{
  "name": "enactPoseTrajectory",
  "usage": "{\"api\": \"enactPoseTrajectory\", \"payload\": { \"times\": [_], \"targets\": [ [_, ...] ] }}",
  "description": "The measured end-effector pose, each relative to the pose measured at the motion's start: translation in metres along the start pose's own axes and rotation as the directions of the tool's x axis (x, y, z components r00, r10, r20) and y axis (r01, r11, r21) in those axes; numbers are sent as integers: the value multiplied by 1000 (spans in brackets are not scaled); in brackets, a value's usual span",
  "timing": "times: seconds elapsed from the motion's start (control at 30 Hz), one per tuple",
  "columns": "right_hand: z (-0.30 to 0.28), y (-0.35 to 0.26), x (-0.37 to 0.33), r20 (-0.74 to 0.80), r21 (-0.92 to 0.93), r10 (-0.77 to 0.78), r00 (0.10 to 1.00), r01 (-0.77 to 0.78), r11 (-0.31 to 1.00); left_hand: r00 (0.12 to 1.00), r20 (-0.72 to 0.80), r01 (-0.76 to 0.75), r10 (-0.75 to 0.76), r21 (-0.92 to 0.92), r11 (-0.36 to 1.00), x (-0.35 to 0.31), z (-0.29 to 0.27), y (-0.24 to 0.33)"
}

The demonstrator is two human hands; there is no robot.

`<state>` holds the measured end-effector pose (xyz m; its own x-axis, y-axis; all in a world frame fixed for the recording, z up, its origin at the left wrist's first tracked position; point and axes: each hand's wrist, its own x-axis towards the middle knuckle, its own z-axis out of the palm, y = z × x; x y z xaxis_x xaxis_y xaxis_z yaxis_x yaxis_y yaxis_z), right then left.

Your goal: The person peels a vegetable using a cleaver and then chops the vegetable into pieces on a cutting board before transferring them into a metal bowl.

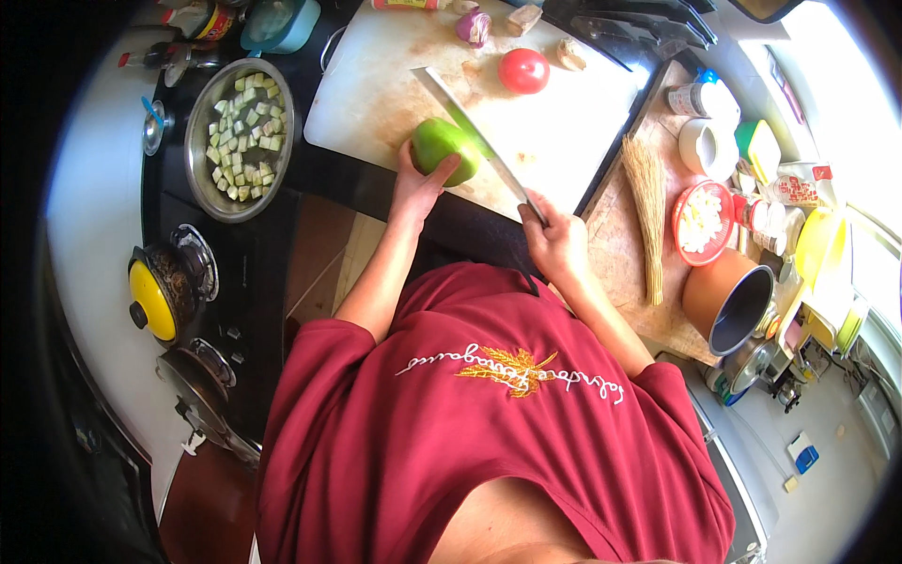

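My left hand (416, 185) grips a green bell pepper (436, 147) from its near side, over the near edge of a white cutting board (362, 103). In my right hand (561, 242) is the handle of a kitchen knife (500, 169). Its long blade slants up and left, passing close beside the pepper's right side; whether it touches the skin I cannot tell. The pepper looks whole. Farther back on the board lie a red tomato (523, 71), a purple onion (473, 27), and brownish pieces (571, 54) that look like ginger or garlic.
Left of the board stands a metal bowl (192, 146) with pale diced vegetable in water. A yellow-lidded pot (155, 299) sits on the stove. Along the right are a straw brush (645, 221), a pink basket (722, 242) of white pieces, and a deep pot (709, 296).
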<state>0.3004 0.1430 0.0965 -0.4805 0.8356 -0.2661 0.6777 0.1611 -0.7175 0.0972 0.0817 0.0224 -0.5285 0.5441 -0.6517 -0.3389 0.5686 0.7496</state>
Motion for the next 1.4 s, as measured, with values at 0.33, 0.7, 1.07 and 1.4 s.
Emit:
{"api": "enactPoseTrajectory", "payload": {
  "times": [0.33, 0.7, 1.07, 1.4],
  "targets": [
    [28, -18, 28, 0, 74, -115, 993, 115, 991, 998, -1, -65, 65, -87, 994, 1, 6, -5],
    [21, 8, 13, 125, -178, -51, 991, 73, 981, 978, -28, -205, 208, 72, 976, 13, 2, -38],
    [-3, 22, -7, 291, -355, 200, 935, -89, 931, 973, 62, -221, 224, -58, 974, 8, -3, -21],
    [58, -15, 71, 257, -261, 86, 963, -16, 965, 967, 59, -247, 247, 4, 969, 14, -6, -37]
  ]
}}
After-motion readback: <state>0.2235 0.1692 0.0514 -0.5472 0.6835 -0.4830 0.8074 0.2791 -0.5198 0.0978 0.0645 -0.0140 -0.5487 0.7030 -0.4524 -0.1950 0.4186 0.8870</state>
